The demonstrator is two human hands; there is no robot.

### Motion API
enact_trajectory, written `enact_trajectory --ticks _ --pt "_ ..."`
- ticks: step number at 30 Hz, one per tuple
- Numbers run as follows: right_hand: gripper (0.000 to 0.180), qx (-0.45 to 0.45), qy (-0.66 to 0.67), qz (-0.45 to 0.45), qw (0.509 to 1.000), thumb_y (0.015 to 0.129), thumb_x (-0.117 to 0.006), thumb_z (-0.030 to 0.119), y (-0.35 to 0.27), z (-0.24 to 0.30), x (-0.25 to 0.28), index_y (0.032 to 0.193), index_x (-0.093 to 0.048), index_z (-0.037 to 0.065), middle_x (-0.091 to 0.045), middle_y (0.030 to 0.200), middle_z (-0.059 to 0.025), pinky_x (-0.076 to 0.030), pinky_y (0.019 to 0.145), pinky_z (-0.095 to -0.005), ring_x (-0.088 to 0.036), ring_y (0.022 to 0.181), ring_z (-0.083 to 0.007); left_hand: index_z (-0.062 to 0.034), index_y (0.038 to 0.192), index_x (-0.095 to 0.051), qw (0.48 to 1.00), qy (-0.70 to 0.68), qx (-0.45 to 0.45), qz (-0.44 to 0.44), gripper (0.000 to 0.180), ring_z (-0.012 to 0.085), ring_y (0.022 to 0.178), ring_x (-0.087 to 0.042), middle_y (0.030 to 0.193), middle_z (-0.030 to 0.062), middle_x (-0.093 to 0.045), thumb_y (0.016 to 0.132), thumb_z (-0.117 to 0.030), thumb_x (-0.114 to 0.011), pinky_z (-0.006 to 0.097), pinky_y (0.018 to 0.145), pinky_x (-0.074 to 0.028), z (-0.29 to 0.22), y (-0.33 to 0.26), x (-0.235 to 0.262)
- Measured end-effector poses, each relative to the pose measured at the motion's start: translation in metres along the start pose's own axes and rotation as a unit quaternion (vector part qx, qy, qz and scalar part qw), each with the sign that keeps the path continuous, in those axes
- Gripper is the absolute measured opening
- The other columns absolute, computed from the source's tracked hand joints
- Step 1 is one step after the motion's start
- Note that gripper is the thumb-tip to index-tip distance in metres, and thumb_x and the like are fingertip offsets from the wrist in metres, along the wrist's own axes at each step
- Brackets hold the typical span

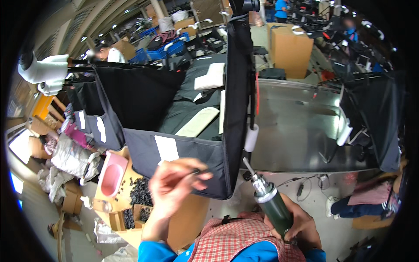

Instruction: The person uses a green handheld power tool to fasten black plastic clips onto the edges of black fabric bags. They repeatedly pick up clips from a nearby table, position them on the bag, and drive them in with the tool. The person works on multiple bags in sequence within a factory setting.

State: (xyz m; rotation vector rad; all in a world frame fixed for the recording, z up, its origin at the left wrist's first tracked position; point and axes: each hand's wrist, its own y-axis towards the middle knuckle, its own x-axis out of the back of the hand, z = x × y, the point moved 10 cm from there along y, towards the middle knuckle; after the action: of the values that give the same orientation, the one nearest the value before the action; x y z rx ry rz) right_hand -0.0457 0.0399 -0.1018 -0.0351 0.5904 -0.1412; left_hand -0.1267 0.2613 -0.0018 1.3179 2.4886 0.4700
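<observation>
My left hand (171, 183) is raised in front of the near wall of a black fabric bin on a frame (196, 153). Its fingers pinch a small black part (200, 172), too small and blurred to name. Wrapped around the dark green body of a power screwdriver (277, 208) is my right hand (302, 225). The silver bit end tilts up and left, near the bin's lower right corner but apart from it. Inside the bin lie a black padded piece and pale strips (198, 122). A white label (166, 148) is on the near wall.
On a low table at left are a pink tub (114, 174) and a heap of small black parts (141, 192). A metal-topped bench (297, 113) stands at right, with another black fabric unit (373, 118) beyond it. Behind is a large cardboard box (290, 50). Other people work around.
</observation>
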Motion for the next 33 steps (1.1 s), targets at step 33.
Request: enact_trajectory --ticks 33 --pt "0.126 0.163 -0.339 -0.178 0.909 0.053 -0.091 0.046 0.001 0.022 0.057 0.143 -0.021 -0.007 -0.044 0.134 -0.0279 -0.036 0.105 -0.0434 -0.045 0.127 -0.0369 0.0037 0.127 -0.047 0.863 0.396 -0.221 0.222 0.039 0.0265 0.093 -0.066 0.126 0.0260 -0.053 0.090 -0.005 -0.056 0.028 0.067 -0.056 -0.059 0.064 -0.136"
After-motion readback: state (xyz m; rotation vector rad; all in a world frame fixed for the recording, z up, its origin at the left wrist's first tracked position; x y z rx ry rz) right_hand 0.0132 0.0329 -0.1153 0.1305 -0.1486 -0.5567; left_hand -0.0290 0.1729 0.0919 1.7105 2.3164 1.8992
